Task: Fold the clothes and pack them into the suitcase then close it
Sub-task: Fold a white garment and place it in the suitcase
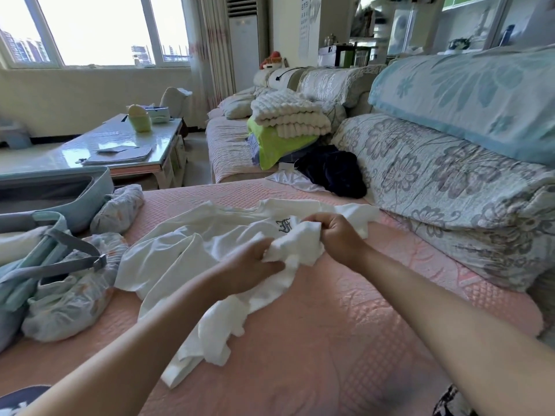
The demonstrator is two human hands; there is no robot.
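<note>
A white T-shirt (180,253) with a small dark emblem lies crumpled on the pink quilted sofa seat (345,325). My left hand (252,265) grips a bunched part of its fabric. My right hand (336,235) grips the same bunch from the right, just beside the emblem. The two hands are close together above the seat. At the left edge stands the open light-blue suitcase (99,187), with grey straps and a buckle (99,261) across its near half. A dark navy garment (333,172) and a white one (288,178) lie farther back on the seat.
Floral fabric bundles (69,298) lie between the suitcase and the T-shirt. A stack of folded blankets (285,121) sits on the far sofa section. Floral cushions (450,187) line the right. A glass coffee table (120,142) stands at the left.
</note>
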